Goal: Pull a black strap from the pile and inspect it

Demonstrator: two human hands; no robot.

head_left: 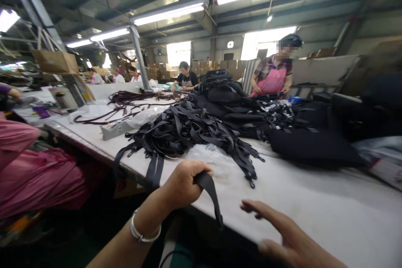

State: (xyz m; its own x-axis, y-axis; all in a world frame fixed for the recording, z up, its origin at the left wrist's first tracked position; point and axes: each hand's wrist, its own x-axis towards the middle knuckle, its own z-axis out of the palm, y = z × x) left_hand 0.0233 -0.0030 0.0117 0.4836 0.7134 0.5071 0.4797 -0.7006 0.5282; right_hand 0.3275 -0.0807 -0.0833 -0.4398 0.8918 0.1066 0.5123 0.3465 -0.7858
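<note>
While the left hand (185,182) clasps a dark strap (212,194) by the near edge of the table (329,205), its loose length droops rightward, between both hands. The right hand (276,228), fingers parted, holds nothing.

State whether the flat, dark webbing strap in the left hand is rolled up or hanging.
Hanging: the strap curves out of the closed left hand and droops, end downward.

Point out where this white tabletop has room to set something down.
Widest bare patch: white tabletop at near right, between the right hand and the flat black fabric piece. Smaller strip: left edge, beside the gray sheet. Crowded: the middle, with black webbing straps and clear plastic.
</note>
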